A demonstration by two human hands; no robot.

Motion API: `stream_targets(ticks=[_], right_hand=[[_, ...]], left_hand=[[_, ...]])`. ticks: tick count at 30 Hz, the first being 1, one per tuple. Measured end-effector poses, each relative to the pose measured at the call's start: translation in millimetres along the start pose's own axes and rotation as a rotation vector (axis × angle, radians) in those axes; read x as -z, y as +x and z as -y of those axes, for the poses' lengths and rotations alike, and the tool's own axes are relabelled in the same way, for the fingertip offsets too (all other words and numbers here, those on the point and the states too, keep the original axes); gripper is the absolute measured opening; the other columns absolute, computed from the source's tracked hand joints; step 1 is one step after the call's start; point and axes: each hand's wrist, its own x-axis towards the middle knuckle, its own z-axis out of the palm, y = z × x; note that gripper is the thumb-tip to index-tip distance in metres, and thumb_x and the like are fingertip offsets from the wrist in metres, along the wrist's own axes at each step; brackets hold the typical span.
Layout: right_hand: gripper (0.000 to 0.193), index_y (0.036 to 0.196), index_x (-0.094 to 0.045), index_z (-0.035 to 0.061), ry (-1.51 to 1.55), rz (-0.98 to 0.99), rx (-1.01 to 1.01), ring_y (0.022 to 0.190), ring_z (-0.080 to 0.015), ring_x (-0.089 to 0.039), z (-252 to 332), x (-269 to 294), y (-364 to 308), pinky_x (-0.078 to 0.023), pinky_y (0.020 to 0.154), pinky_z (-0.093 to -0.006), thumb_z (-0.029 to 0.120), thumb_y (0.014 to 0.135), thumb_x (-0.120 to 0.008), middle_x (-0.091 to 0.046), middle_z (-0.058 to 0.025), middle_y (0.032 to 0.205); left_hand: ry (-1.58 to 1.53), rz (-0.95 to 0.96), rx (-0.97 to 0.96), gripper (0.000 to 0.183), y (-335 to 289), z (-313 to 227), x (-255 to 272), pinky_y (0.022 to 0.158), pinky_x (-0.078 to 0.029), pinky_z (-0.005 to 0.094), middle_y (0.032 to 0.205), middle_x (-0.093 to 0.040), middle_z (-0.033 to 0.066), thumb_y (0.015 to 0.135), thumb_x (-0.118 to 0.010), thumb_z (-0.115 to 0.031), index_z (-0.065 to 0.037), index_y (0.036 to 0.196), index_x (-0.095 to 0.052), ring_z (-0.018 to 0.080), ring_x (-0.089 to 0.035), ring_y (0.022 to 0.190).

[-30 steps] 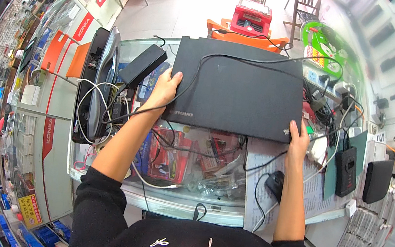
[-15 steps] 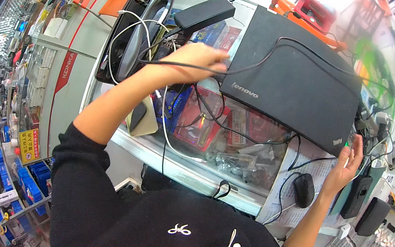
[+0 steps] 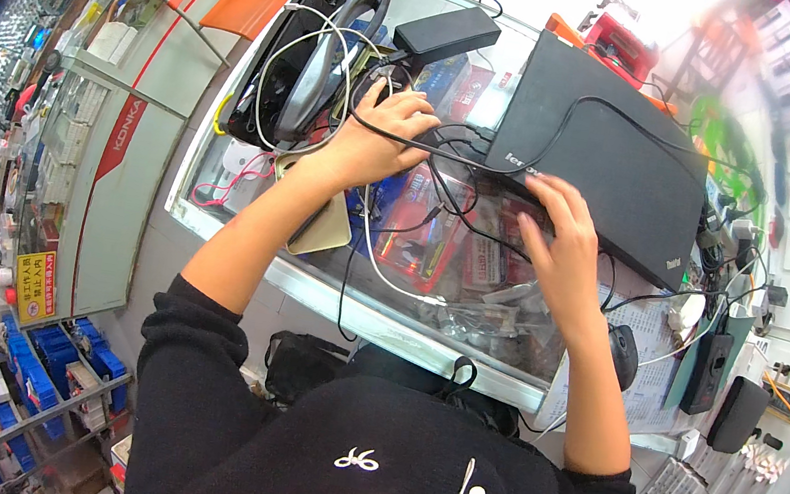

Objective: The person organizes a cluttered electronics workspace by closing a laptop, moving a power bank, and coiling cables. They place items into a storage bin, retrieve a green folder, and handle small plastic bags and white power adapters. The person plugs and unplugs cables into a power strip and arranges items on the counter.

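Observation:
A closed black laptop [image 3: 618, 167] lies at an angle on the glass counter [image 3: 403, 334], with a black cable [image 3: 597, 102] running across its lid. My left hand [image 3: 380, 139] is over a tangle of cables left of the laptop, its fingers apart; whether it touches a cable is hard to tell. By the laptop's near left corner is my right hand [image 3: 562, 245], open with fingers stretched toward the lid's edge. Beyond my left hand sits a black power adapter [image 3: 445, 32]. A white cable [image 3: 376, 250] trails down past my left wrist.
A black mouse [image 3: 621, 356] rests on printed paper [image 3: 660, 335] beside my right forearm. Left of the cables stands a long black bin [image 3: 275, 58]. A pale yellow flat case [image 3: 325, 229] lies below my left wrist. Red packages [image 3: 423, 226] show under the glass.
My right hand has moved left from the laptop's right corner to its near left corner. My left hand has drawn back from the laptop's left edge onto the cables. The view has shifted.

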Motion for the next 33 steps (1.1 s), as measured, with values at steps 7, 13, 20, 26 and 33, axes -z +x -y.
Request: stream_targets(ticks=[7,13,20,26,33], right_hand=[[0.025,0.103,-0.064,0.0098,-0.427,0.068,0.226,0.097,-0.0244,-0.055,-7,-33,56,-0.042,0.081,-0.0375,0.013,0.078,-0.067,-0.059,-0.004,0.104],[0.009,0.087,-0.062,0.0038,-0.375,-0.12,0.327,0.083,-0.0245,-0.059,4,21,91,-0.045,0.077,-0.0358,0.009,0.081,-0.065,-0.062,-0.0089,0.085],[0.012,0.089,-0.067,0.0022,0.002,-0.298,0.172,0.066,-0.0104,-0.056,43,76,85,-0.045,0.063,-0.0231,0.006,0.078,-0.071,-0.063,-0.0031,0.076],[0.022,0.088,-0.068,-0.0003,-0.103,-0.017,0.35,0.058,-0.01,-0.049,64,101,41,-0.038,0.051,-0.0232,-0.005,0.067,-0.074,-0.06,-0.0046,0.072],[0.022,0.085,-0.069,0.0042,-0.052,-0.016,0.327,0.057,-0.0205,-0.05,72,89,-8,-0.039,0.052,-0.0311,0.002,0.065,-0.077,-0.052,-0.0058,0.064]], left_hand=[[-0.015,0.194,0.043,0.043,53,-7,-23,0.105,-0.028,0.0521,0.104,-0.064,0.01,0.08,-0.066,-0.042,-0.01,0.109,-0.064,0.0284,-0.057,0.106],[-0.359,0.374,-0.01,0.03,62,44,7,0.079,-0.05,0.0371,0.086,-0.069,0.0137,0.079,-0.067,-0.031,-0.006,0.094,-0.069,0.0298,-0.065,0.087],[-0.412,0.152,0.035,0.019,17,18,22,0.083,-0.047,0.0369,0.101,-0.058,0.0112,0.083,-0.065,-0.018,-0.005,0.096,-0.06,0.0308,-0.058,0.094],[-0.235,-0.147,0.246,0.029,-25,-19,18,0.082,-0.047,0.0392,0.1,-0.057,0.01,0.079,-0.071,-0.017,-0.006,0.103,-0.059,0.0304,-0.057,0.097],[-0.421,-0.361,0.331,0.036,47,11,4,0.087,-0.046,0.0403,0.108,-0.061,0.0187,0.086,-0.064,-0.023,-0.003,0.115,-0.057,0.0346,-0.058,0.103]])
